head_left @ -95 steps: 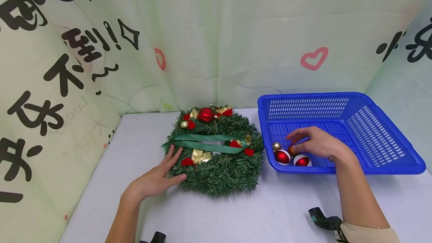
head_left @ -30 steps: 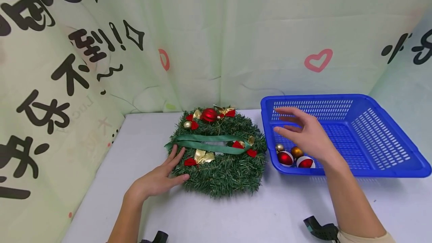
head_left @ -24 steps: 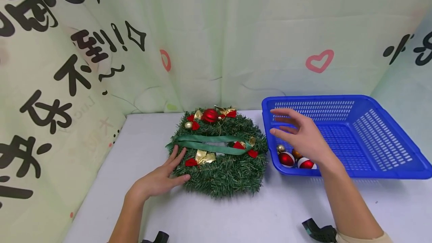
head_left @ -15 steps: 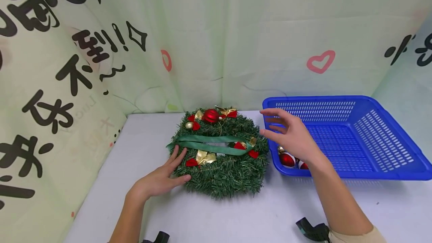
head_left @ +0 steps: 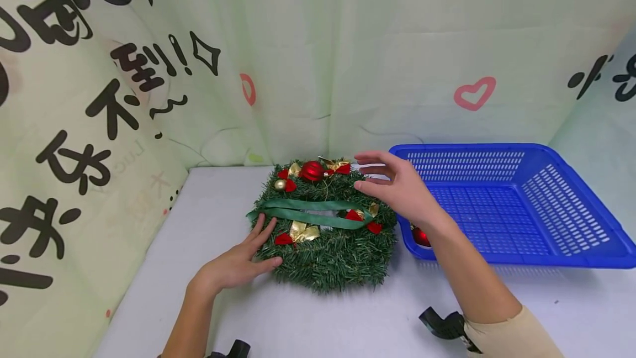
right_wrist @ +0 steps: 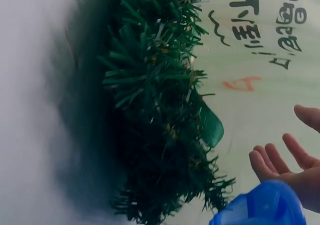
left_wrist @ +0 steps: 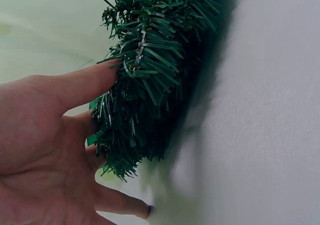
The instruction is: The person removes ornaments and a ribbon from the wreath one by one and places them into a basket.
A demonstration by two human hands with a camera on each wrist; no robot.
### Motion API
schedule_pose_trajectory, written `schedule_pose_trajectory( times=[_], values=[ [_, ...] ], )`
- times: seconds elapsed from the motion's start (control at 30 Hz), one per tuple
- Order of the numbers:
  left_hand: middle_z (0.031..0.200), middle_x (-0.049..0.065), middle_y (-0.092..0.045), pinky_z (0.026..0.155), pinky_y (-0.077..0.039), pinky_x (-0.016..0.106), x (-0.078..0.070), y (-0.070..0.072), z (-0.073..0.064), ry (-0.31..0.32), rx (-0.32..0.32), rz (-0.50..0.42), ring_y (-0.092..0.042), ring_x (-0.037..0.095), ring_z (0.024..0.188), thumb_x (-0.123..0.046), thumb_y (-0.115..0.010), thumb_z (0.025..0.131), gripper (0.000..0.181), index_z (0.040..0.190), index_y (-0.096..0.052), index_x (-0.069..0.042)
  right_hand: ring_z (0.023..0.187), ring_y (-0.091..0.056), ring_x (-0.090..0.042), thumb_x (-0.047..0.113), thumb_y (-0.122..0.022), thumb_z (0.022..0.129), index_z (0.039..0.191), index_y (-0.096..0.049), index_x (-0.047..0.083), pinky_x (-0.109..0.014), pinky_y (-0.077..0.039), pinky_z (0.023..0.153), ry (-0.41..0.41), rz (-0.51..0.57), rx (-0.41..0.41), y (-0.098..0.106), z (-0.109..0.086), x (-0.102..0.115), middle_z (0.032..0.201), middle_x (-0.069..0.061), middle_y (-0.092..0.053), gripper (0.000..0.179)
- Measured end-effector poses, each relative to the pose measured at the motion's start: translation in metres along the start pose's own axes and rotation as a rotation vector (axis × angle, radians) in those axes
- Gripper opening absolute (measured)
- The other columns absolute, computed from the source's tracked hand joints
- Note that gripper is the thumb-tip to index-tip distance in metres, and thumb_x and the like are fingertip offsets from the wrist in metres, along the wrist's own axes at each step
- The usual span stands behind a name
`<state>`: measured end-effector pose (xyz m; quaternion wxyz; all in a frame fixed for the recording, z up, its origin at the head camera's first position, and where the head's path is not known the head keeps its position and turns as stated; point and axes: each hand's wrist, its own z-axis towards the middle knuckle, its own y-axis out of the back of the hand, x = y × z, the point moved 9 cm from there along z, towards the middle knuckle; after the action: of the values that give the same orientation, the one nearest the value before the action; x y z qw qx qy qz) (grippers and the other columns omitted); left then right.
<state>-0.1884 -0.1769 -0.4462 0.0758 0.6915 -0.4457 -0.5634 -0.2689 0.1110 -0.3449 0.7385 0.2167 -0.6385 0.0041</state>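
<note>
A green artificial wreath lies on the white table, trimmed with a red ball, a small gold ball, red and gold bows, and a green ribbon looped across its middle. My left hand rests spread against the wreath's left side; in the left wrist view its thumb touches the needles. Above the wreath's upper right edge hovers my right hand, fingers loosely bent and apart. The right wrist view shows nothing between those fingers.
To the right stands a blue plastic basket, its left rim close beside the wreath. A red bauble shows in its near left corner, partly behind my right forearm. Printed cloth hangs behind and at the sides.
Earlier my right hand reached to the baubles in the basket, then rose out without one and moved left over the wreath. My left hand stays on the wreath.
</note>
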Motion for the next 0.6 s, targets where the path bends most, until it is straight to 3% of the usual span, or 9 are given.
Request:
schedule_pose_trajectory(
  times=[0.6],
  values=[
    [0.175,0.001,0.017,0.119,-0.022,0.073,0.002,0.001,0.001,0.005,-0.002,0.006,-0.007,0.047,0.159,-0.049,-0.061,0.104,0.088,0.169,-0.005,-0.031,0.133,-0.058,-0.026,0.016,-0.076,0.095,0.143,-0.06,0.019,-0.05,-0.052,0.106,-0.009,0.045,0.043,-0.035,0.044,0.027,0.143,-0.005,-0.059,0.051]
  ],
)
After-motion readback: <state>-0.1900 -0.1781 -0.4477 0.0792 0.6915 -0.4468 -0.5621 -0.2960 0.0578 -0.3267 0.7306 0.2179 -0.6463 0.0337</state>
